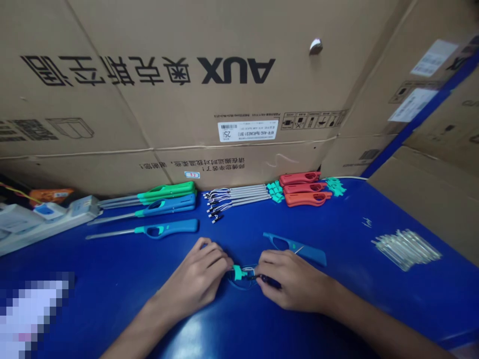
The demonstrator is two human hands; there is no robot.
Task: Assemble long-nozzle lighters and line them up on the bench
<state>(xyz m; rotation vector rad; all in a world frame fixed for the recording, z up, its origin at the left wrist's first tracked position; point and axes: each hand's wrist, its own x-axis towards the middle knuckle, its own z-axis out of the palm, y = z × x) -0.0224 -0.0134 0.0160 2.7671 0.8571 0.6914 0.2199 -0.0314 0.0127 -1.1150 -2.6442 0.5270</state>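
My left hand [202, 276] and my right hand [290, 279] meet at the middle of the blue table [112, 284], fingers curled. Between them sits a small teal plastic piece [238, 272] with thin wires, lying over a blue lighter shell half [241, 284]. My left fingers pinch the teal piece's left side. My right fingers pinch the wires and a dark thin part [271, 282]. Another blue lighter shell [295, 248] lies just behind my right hand.
Finished green and blue long lighters [164, 199] lie at the back left. Metal tubes with wires [239, 195], teal pieces [276, 191] and red shells [305, 188] lie at the back centre. Clear tubes [406, 247] lie right. Cardboard boxes [224, 75] wall the back.
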